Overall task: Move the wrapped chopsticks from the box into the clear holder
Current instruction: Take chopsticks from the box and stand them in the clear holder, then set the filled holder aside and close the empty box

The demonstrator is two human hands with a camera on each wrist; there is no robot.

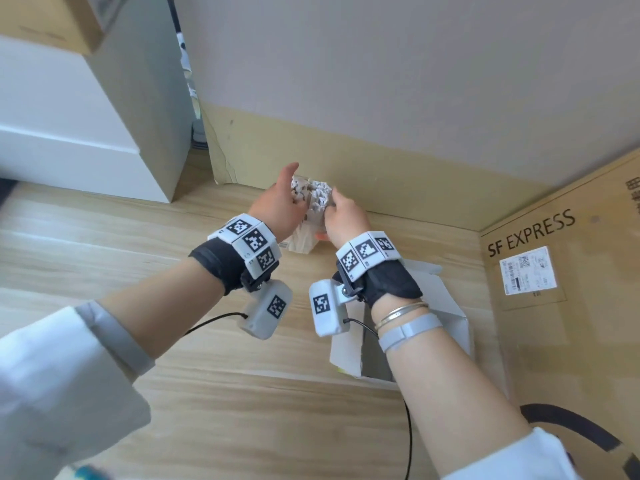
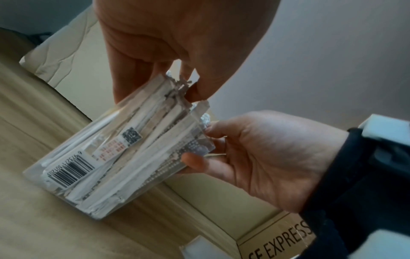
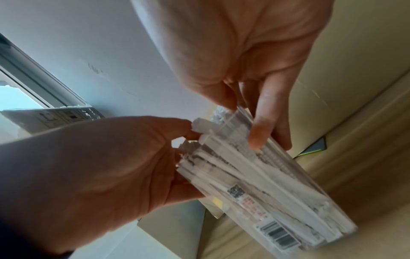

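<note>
The clear holder (image 1: 300, 242) stands on the wooden surface (image 1: 156, 258) near the wall, packed with wrapped chopsticks (image 1: 313, 192). My left hand (image 1: 284, 199) is at its left side, thumb and fingers curled round the tops of the chopsticks (image 2: 150, 126). My right hand (image 1: 341, 209) pinches the holder's right wall near the rim, thumb on one face and fingers on the other. In the left wrist view the holder (image 2: 104, 210) leans, with the left hand (image 2: 159, 70) above it and the right hand (image 2: 221, 145) at its side. The right wrist view shows the holder (image 3: 332, 201), the right hand (image 3: 248, 112) and the left hand (image 3: 173, 157).
An open white box (image 1: 453, 327) lies under my right forearm. A large SF Express carton (image 1: 554, 271) stands at the right, a white cabinet (image 1: 86, 133) at the back left. Cardboard (image 1: 346, 161) lines the wall behind the holder. A black cable (image 1: 408, 427) hangs from my wrist.
</note>
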